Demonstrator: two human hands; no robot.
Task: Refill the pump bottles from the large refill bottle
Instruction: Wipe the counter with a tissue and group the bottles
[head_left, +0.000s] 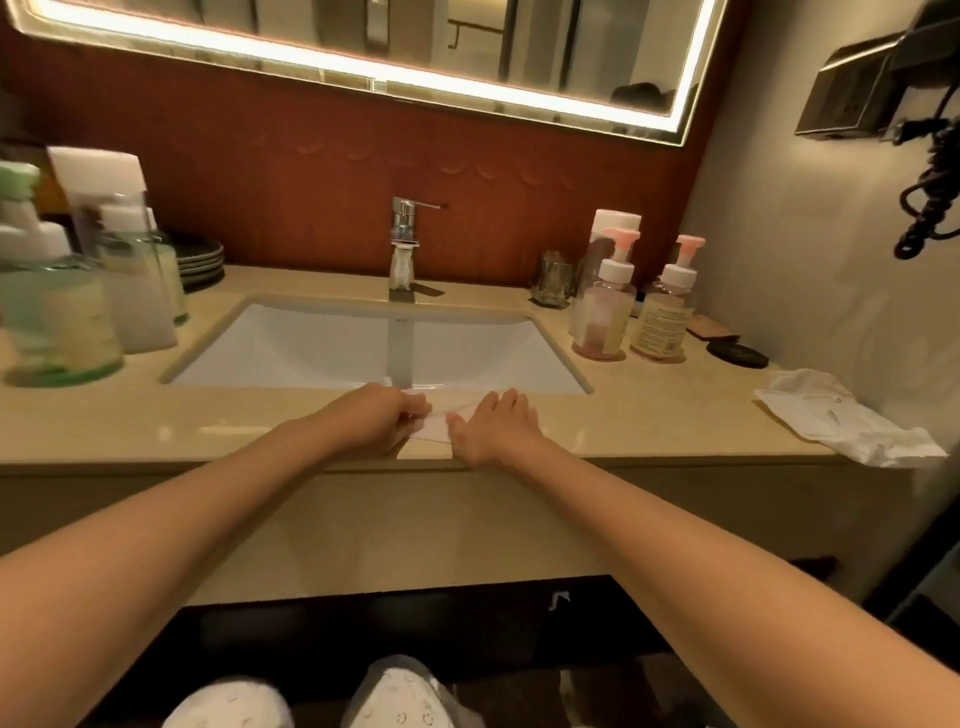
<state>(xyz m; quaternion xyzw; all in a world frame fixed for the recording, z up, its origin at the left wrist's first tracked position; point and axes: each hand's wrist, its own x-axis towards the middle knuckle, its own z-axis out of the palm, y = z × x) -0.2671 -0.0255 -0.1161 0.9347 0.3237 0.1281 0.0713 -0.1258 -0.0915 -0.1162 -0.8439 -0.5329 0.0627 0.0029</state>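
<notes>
Right at the counter's front edge, the left hand (371, 421) curls its fingers round one end of a white tissue (434, 430) and pinches it. The right hand (493, 428) lies flat and relaxed, fingers straight, touching the other end on the countertop (649, 410). Just beyond sits the white sink (311, 348), then the chrome faucet (404, 244). Right of the basin, the pink-topped pump bottles (605, 312) stand side by side, untouched, with a taller white-capped bottle (618, 221) just behind. Far left is a blurry cluster of green-tinted bottles (57, 312), and above hangs the lit mirror (363, 31).
</notes>
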